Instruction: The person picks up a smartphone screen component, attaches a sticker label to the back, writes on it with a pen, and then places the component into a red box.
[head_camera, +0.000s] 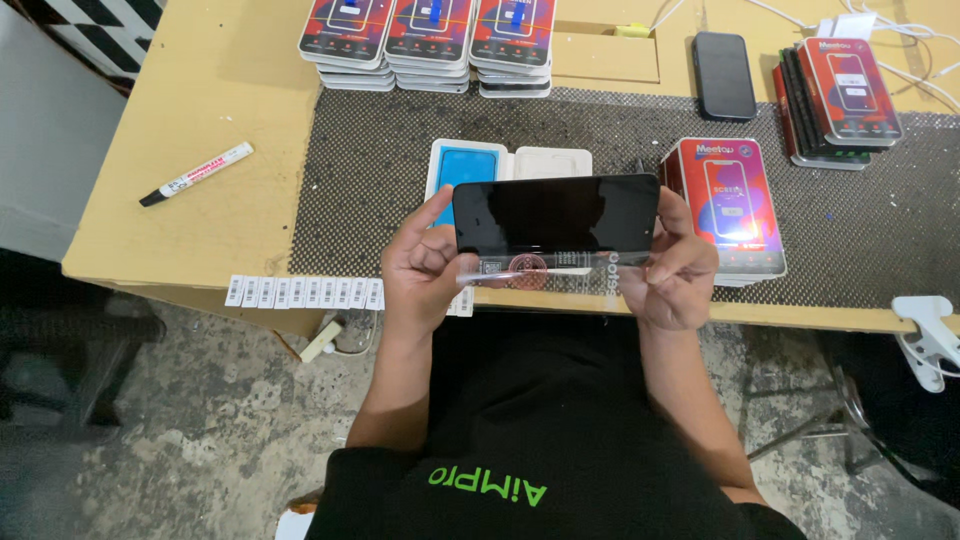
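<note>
Nearest, held above the desk's front edge (800, 312): a black phone (556, 213), gripped at both short ends. Left hand (425, 265) curled around the left end, thumb up along the edge, fingers folded beneath. Right hand (672, 268) pinched on the right end, thumb and forefinger closed on it, other fingers bent under. Hanging from the phone's lower edge, a clear film (545, 270) with printed marks, partly peeled, touching both hands.

Phone lying level, dark screen up, long axis running left to right, parallel to the desk's front edge.

Just beyond and partly hidden by the phone: an open white tray (545, 160) with a blue sheet (465, 167) in its left half, resting on a dark dotted mat (370, 190). Just beside the right hand, a stack of red boxes (730, 200). Along the desk's front edge, left of the left hand, a strip of white labels (305, 292). Well to the left on bare wood, a white marker (196, 174) lying slantwise.

Farther back: three stacks of red boxes in a row (430, 40), a second black phone (724, 75) lying flat, another red stack (840, 100) at far right, white cables (920, 60) behind it. At the desk's right edge, a white clamp (930, 335).
</note>
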